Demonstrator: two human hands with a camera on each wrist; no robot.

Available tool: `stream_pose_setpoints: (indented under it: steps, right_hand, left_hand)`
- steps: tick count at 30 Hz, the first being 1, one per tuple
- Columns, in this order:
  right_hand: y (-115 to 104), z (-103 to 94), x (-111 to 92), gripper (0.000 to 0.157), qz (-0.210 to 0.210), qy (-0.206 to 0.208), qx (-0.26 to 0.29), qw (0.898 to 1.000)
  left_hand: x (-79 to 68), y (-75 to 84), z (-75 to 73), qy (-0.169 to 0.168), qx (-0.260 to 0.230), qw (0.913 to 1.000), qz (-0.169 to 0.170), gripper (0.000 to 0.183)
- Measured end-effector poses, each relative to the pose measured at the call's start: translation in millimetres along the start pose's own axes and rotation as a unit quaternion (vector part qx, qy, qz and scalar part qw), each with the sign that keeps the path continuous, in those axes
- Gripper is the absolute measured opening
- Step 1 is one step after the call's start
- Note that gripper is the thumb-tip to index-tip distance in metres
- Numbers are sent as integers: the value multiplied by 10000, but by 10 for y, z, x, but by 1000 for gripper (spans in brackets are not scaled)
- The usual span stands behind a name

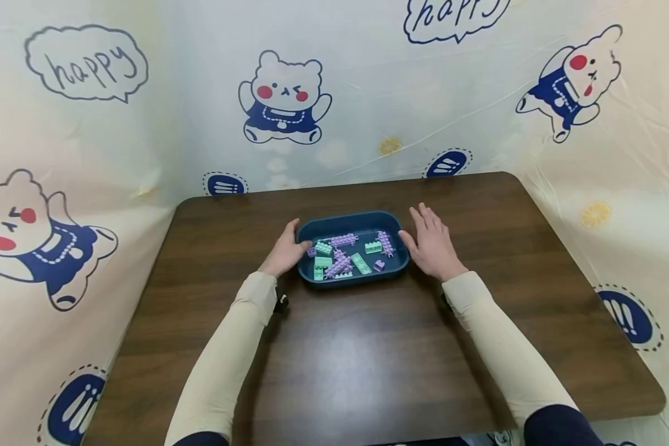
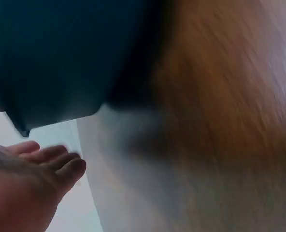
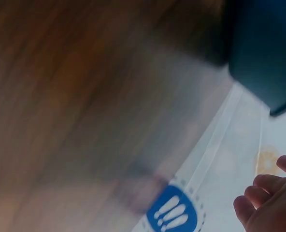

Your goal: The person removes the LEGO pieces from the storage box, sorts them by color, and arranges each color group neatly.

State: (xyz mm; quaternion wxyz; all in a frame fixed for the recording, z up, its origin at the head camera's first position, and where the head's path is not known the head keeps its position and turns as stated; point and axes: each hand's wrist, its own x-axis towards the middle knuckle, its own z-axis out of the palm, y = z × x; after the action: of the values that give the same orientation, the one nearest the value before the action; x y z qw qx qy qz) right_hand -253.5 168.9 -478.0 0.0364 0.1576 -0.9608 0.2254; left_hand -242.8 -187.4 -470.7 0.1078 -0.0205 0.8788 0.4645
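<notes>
A dark blue tray [image 1: 354, 282] with rounded corners sits between the two hands on the brown table. Inside lie several green building bricks [image 1: 361, 264] and several purple ones [image 1: 342, 240]. At the tray's left end, the left hand [image 1: 283, 251] has its thumb over the rim. Its other fingers stretch out beside the tray wall [image 2: 61, 63] in the left wrist view. The right hand [image 1: 433, 248] spreads at the right end, thumb close to the rim. In the right wrist view its fingers [image 3: 261, 191] are apart from the tray [image 3: 264, 53].
The wooden table [image 1: 334, 365] has rounded corners, and its front part lies between the forearms. A pale curtain [image 1: 173, 111] printed with bears and the word "happy" hangs behind and along both sides.
</notes>
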Motion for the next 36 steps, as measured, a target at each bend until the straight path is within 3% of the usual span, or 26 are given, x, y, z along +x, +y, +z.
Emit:
stream_pose_setpoints:
  steps: [3, 6, 8, 13, 17, 20, 27, 36]
  right_hand:
    - [-106, 66, 37, 73, -161, -14, 223, 9996]
    - [-184, 125, 59, 70, -361, 11, 441, 9984]
    - [-221, 150, 59, 66, -503, 78, 553, 9972]
    - [-326, 183, 51, 48, -824, 318, 834, 9926]
    - [-422, 285, 46, 40, -1028, 7, 747, 9919]
    - [-478, 379, 32, 42, -973, -298, 399, 9940]
    - [-591, 415, 53, 47, -720, -489, -163, 9961]
    - [-616, 364, 129, 46, -740, -309, -127, 9967]
  left_hand:
    - [62, -5, 72, -100, -179, 9997, -101, 75]
    - [110, -60, 129, 44, -935, 9950, -353, 72]
    - [134, -103, 167, 214, -1524, 9871, -432, 71]
    - [177, -190, 307, 451, -2890, 9554, -399, 80]
    - [134, -294, 417, 534, -3898, 9186, -373, 79]
    - [71, -370, 463, 591, -4288, 9009, -317, 78]
    - [35, -420, 459, 753, -4527, 8885, -34, 76]
    - [71, -365, 417, 904, -4496, 8884, 187, 77]
